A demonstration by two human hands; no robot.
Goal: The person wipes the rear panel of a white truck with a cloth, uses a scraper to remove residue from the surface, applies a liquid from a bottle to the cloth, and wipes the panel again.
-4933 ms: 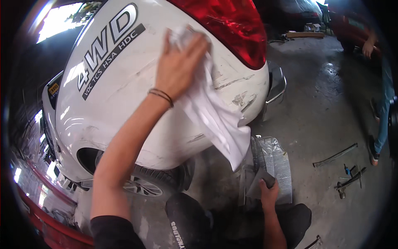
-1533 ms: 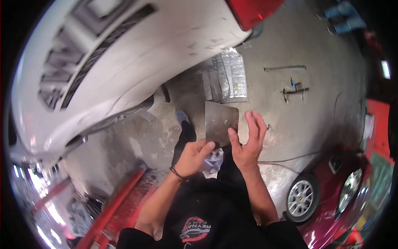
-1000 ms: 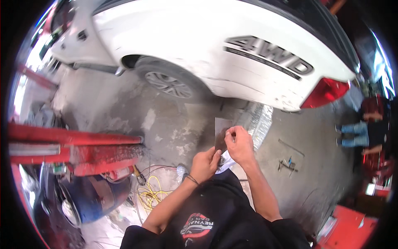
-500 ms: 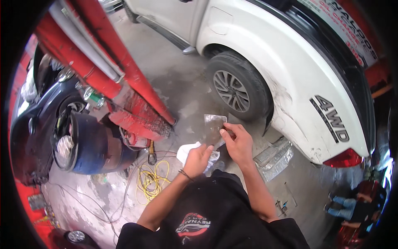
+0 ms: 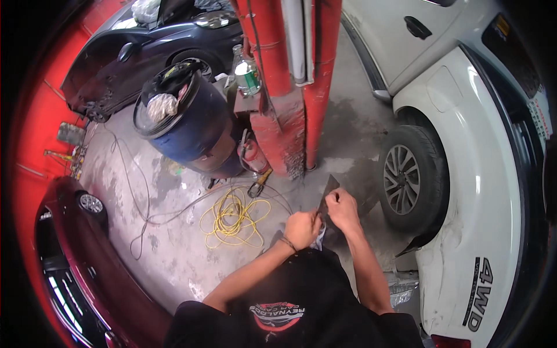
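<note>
A thin, dark grey rectangular sheet (image 5: 330, 185) is held up in front of my body, tilted almost edge-on. My right hand (image 5: 343, 210) pinches its right side between thumb and fingers. Lower down, my left hand (image 5: 302, 229) is closed on the sheet's lower left part, its fingertips partly hidden. Something whitish, like a cloth (image 5: 318, 239), shows just below the hands; whether my left hand also holds it I cannot tell.
To the right stands a white pickup (image 5: 464, 203) with scuffed paint behind its rear wheel (image 5: 401, 180). Ahead are a red post (image 5: 278, 133), a glass bottle (image 5: 246, 75), a fire extinguisher (image 5: 252, 155) and a blue drum (image 5: 194, 130). A yellow cord (image 5: 229, 217) lies coiled on the floor. A maroon car (image 5: 101, 264) is at left.
My view has swung left, so the post and drum sit nearer the middle. The sheet has turned from showing its broad face to nearly edge-on, still between both hands.
</note>
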